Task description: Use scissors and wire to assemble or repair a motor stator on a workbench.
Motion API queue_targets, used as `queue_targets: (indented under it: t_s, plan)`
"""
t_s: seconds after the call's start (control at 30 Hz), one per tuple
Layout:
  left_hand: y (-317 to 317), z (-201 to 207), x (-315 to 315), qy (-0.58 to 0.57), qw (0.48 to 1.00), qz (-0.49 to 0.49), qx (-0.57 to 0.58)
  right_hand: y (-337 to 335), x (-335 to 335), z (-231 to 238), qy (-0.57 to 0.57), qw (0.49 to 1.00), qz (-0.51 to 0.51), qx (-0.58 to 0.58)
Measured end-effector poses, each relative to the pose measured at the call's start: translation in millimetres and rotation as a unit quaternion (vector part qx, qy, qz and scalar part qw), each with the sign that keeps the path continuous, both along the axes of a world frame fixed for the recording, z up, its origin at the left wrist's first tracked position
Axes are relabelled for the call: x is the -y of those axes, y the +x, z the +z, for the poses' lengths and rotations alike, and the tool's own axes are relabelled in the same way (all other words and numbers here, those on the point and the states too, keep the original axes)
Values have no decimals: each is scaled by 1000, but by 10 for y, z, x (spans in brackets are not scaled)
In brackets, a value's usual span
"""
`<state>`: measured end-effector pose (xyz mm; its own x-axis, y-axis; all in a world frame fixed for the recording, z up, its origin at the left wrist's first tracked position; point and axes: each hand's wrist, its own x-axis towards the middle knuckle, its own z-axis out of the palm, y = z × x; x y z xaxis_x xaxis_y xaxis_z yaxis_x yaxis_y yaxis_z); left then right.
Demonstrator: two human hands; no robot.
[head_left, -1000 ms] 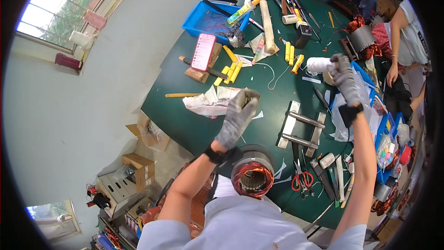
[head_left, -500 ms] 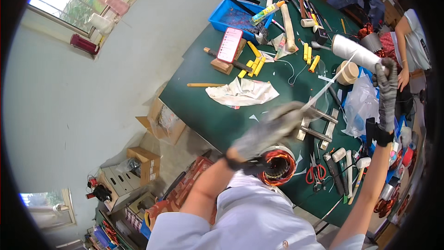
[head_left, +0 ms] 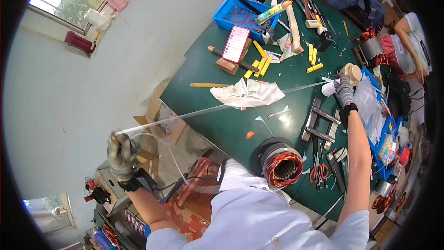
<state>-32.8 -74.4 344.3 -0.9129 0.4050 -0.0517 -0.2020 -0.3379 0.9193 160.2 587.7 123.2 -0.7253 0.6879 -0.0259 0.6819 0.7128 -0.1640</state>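
My gloved left hand is out past the table's left edge, fingers closed on the end of a white cord. The cord runs taut and slightly blurred across the table to a white spool. My right hand, also gloved, grips this spool above the right side of the table, beside beige round rolls. A loose tail of cord hangs below my left hand. At the near table edge, in front of my body, sits a motor stator with copper windings.
The green table carries a metal frame with two bars, red-handled scissors, crumpled white cloth, a phone, yellow tubes and a blue tray. Another person is at the far right.
My left hand has swung far left from above the table, drawing the cord out long. My right hand has moved left and nearer with the spool. The stator shows more fully.
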Motion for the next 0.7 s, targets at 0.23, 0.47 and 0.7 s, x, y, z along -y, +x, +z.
queue_targets:
  t_s: [0.23, 0.47, 0.7]
  plan:
    - [5, 261, -552, -396, 916, -63, -26, -13, 379, 550, 87, 996, 7, 16]
    - [164, 91, -1812, -263, 820, -465, -205, -529, 2670, 2259, -513, 801, 302, -64]
    - [-369, 233, -1626, -114, 857, -502, 17, -93, 1960, 2697, -388, 874, 132, -261]
